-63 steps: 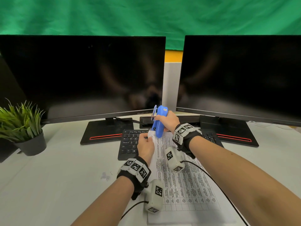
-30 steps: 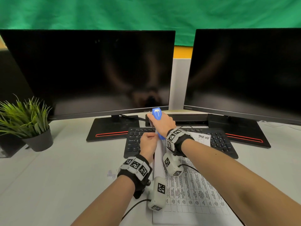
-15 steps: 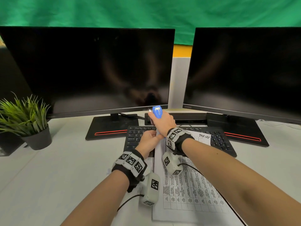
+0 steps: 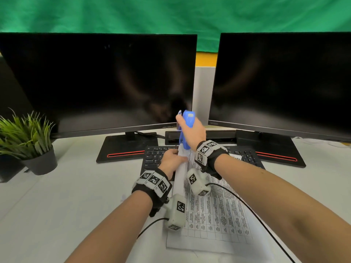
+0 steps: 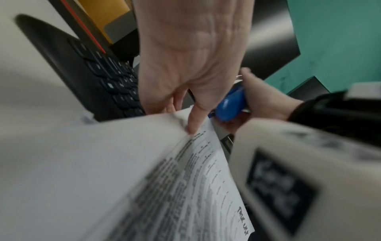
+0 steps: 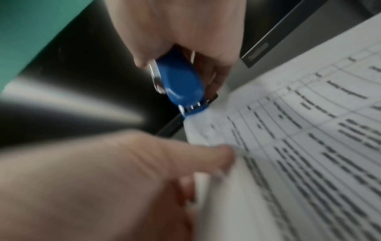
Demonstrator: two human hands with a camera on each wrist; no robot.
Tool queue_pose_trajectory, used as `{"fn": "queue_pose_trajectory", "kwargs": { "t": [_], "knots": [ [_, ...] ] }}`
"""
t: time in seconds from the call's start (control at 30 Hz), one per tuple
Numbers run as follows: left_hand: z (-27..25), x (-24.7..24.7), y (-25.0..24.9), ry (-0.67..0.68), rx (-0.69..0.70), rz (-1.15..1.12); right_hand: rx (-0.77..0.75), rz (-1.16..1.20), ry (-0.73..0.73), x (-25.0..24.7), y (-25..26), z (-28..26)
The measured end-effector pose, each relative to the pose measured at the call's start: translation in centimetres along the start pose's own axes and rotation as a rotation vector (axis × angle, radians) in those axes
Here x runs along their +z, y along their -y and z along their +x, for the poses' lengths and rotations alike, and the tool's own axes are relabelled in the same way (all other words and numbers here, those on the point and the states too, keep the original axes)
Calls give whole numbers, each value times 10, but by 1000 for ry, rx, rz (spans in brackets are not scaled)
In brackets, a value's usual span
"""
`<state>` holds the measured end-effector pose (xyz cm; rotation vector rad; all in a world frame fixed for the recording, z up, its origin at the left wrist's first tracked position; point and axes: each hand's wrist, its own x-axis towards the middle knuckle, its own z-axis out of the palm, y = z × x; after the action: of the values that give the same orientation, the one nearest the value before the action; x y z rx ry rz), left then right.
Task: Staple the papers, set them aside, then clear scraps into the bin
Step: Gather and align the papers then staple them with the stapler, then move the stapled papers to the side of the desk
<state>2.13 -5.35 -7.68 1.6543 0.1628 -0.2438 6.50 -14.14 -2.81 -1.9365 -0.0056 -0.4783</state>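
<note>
Printed papers [image 4: 212,211] with a table lie on the white desk, their far end over the keyboard. My left hand [image 4: 171,161] pinches the papers [image 5: 164,171] near their lifted top-left corner, thumb on top. My right hand [image 4: 193,132] grips a blue stapler [image 4: 186,130], held upright just above that corner. In the right wrist view the stapler [image 6: 181,83] has its mouth at the corner of the papers [image 6: 299,146]. In the left wrist view the stapler [image 5: 230,104] shows beyond my thumb. No bin is in view.
A black keyboard [image 4: 153,156] sits under the papers' far end. Two dark monitors [image 4: 98,82] [image 4: 284,82] stand behind on black bases. A potted plant [image 4: 28,141] is at the left. A small scrap [image 4: 124,197] lies on the desk left of my left wrist.
My right hand has raised the stapler from pressed low on the corner to upright above it. The left hand keeps hold of the paper corner, now lifted slightly.
</note>
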Motion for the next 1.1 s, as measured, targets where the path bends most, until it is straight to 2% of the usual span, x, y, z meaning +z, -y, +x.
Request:
{"fn": "queue_pose_trajectory", "kwargs": {
  "t": [0.07, 0.13, 0.27, 0.33, 0.43, 0.5, 0.63, 0.83, 0.93, 1.03, 1.1],
  "knots": [
    [2, 5, 2, -41, -19, 32, 41, 222, -171, -23, 18, 1],
    [5, 9, 6, -60, 17, 93, 191, 404, -232, -55, 24, 5],
    [-22, 17, -5, -74, 139, 267, 527, 419, -112, -127, -6, -3],
    [-30, 19, -10, -121, 209, 309, 633, 271, -58, -165, -31, -20],
    [-41, 18, -19, -201, 272, 308, 725, -264, -33, -211, -63, -52],
    [-44, 16, -25, -231, 285, 279, 737, -611, -31, -229, -77, -72],
    [-45, 9, -35, -267, 321, 203, 706, -964, 7, -246, -104, -93],
    [-48, -33, -67, -307, 283, 165, 676, -1185, 90, -243, -104, -90],
    [-49, -72, -87, -337, 227, 183, 619, -1280, -17, -230, -92, -87],
    [-58, -126, -101, -359, 136, 398, 428, -1289, -63, -209, -70, -82],
    [-68, -164, -105, -427, 82, 578, 365, -1220, -53, -194, -60, -78]
  ]
}}
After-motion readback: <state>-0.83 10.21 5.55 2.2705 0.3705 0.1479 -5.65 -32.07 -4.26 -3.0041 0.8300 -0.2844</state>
